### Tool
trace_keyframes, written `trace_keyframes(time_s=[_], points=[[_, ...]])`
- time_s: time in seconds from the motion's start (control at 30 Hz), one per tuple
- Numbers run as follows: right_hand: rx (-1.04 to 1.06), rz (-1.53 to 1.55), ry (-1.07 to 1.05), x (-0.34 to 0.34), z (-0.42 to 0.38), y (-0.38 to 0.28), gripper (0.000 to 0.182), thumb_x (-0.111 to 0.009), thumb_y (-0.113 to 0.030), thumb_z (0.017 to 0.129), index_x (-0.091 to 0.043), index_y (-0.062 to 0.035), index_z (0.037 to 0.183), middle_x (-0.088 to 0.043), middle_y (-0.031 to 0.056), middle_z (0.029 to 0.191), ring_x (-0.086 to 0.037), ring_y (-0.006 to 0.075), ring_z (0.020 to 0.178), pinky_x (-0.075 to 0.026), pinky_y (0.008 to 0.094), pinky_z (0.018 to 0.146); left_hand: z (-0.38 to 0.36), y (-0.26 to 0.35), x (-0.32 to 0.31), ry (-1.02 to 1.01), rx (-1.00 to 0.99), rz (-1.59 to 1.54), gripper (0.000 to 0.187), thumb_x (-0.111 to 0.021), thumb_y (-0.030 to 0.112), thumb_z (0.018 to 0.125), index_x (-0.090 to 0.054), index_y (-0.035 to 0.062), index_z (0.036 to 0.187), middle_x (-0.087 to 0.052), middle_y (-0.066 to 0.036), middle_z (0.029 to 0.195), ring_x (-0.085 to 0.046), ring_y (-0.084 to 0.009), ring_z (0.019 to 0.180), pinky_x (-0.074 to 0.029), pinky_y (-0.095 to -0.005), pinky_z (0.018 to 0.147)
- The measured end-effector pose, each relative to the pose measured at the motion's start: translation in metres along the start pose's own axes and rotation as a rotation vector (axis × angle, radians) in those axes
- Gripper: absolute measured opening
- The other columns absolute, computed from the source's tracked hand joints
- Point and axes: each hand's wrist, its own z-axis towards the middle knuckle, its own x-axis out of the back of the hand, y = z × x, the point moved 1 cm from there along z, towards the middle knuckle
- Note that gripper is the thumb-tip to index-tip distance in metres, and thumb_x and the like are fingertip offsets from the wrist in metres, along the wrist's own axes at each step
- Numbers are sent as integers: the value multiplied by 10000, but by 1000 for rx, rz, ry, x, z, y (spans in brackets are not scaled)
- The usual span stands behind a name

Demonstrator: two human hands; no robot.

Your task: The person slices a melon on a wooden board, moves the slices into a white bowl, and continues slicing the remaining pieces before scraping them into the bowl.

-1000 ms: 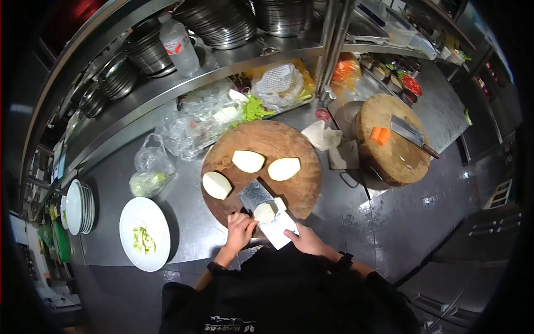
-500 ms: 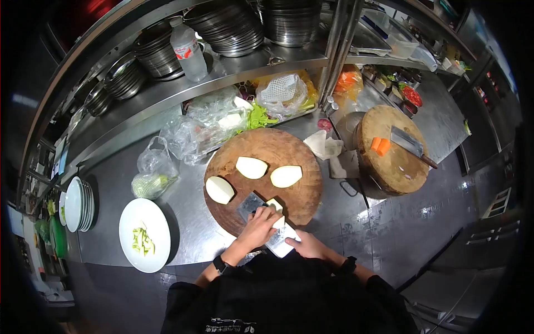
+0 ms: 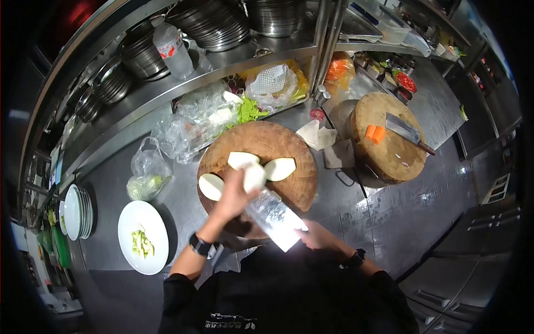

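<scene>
My left hand [image 3: 235,195], blurred, is closed on a pale, peeled vegetable piece [image 3: 255,177] above the round wooden board [image 3: 250,135]. Pale pieces lie on the board: one at the left [image 3: 211,187], one at the back [image 3: 243,160] and one at the right [image 3: 280,169]. My right hand [image 3: 318,235] grips a wide, shiny metal blade [image 3: 273,217] at its near right end. The blade is tilted over the board's front edge; its handle is hidden in my fingers. A little pale material shows behind the blade, too covered to make out.
A white plate [image 3: 143,238] with green strips stands at the left, near stacked plates [image 3: 79,211]. Bagged vegetables [image 3: 192,119] lie behind the board. On the right, a second round board [image 3: 384,111] holds a cleaver [image 3: 403,128] and carrot pieces [image 3: 375,134].
My left hand has moved up and left from the blade, with a pale piece in its fingers. The blade in my right hand shows more of its bright face. The whole view has shifted slightly.
</scene>
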Motion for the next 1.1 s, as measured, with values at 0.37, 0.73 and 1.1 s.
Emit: trace_keyframes(time_s=[0.37, 0.73, 1.1], points=[[-69, 471, 297, 37, -9, 33, 291, -574, -296, 945, -359, -132, 836, -387, -39, 555, -399, 77, 413, -331, 255, 369, -34, -35, -47, -364, 181, 183, 705, -670, 387, 810, -409, -27, 1316, -562, -313, 1160, -541, -455, 1090, -438, -450, 941], [-127, 490, 329, 32, -10, 54, 201, -565, -257, 946, -407, -133, 932, -394, -30, 576, -430, 94, 432, -377, 270, 371, -12, -45, -52, -5, 459, -189, 432, -685, 209, 799, -536, -45, 1113, -637, -271, 947, -636, -374, 920, -487, -446, 786], [-120, 516, 290, 31, -24, 56, 227, -588, -250, 937, -411, -109, 911, -411, -36, 569, -437, 84, 434, -376, 256, 381, -16, -102, 53, -467, 225, 581, 725, -745, 144, 649, -498, 255, 1321, -373, -87, 1418, -291, -383, 1342, -354, -636, 983]])
